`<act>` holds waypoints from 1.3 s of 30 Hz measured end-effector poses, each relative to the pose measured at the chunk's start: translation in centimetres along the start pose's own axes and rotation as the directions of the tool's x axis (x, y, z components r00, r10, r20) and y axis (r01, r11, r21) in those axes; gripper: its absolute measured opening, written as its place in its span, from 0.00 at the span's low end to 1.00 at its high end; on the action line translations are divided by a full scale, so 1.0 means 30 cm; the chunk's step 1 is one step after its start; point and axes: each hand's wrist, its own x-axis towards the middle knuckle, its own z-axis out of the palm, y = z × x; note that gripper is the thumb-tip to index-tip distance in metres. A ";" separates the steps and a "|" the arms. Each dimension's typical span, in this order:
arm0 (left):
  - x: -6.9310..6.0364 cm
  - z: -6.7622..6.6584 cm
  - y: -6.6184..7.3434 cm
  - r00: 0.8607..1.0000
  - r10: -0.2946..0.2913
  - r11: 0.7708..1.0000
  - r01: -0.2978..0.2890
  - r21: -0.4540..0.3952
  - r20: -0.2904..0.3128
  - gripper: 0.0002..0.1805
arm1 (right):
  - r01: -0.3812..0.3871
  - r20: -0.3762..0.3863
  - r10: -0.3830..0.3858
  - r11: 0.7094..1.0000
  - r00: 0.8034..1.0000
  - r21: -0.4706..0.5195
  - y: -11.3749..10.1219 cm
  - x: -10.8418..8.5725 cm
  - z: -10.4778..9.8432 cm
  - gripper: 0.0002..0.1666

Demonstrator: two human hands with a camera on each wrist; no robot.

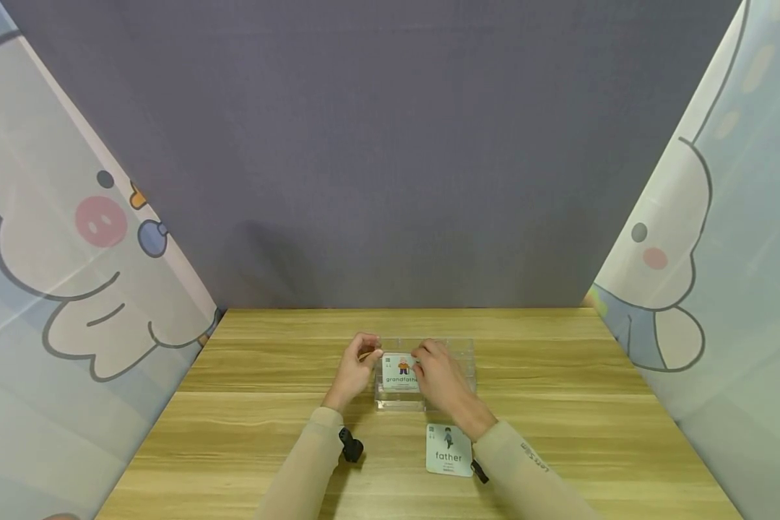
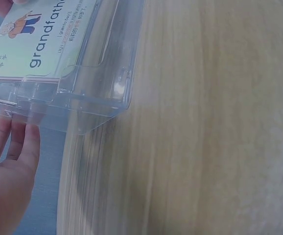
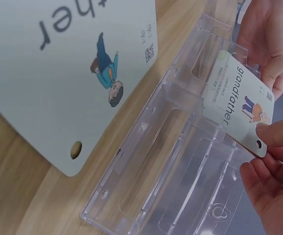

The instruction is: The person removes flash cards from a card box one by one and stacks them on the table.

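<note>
A "grandfather" picture card (image 1: 399, 367) lies in the left part of a clear plastic rack (image 3: 156, 110) with several stepped compartments. My right hand (image 1: 442, 379) pinches the card's corner near its punched hole, thumb on the printed face and fingers behind, as the right wrist view shows. At the other side, my left hand (image 1: 354, 370) grips the rack's end wall between thumb and fingers, beside the card's edge. From the left wrist view, those fingers (image 2: 30, 147) touch the clear plastic. How deep the card sits in its slot is hard to tell.
A "father" card (image 1: 448, 456) lies face up on the wooden table (image 1: 234, 433), in front of the rack and beside the right sleeve. A dark cloth (image 1: 396, 159) hangs behind the table, and cartoon-printed curtains (image 1: 741, 238) stand on both sides.
</note>
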 end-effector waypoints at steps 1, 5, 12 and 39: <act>0.001 0.001 0.001 1.000 -0.003 1.000 0.003 -0.003 -0.002 0.14 | -0.002 0.006 0.002 1.000 1.000 -0.002 0.001 0.000 0.001 0.10; -0.002 0.004 0.017 1.000 0.004 1.000 -0.004 0.008 0.001 0.15 | -0.015 0.024 0.015 1.000 1.000 -0.006 0.001 0.003 0.003 0.11; -0.008 0.007 0.036 1.000 0.013 1.000 -0.014 0.024 0.006 0.16 | -0.033 -0.002 0.033 0.999 0.999 -0.009 -0.004 0.002 0.009 0.09; -0.004 -0.006 0.001 1.000 0.009 1.000 -0.009 0.004 0.021 0.15 | -0.017 -0.037 0.018 0.999 0.999 0.033 -0.001 0.009 0.007 0.12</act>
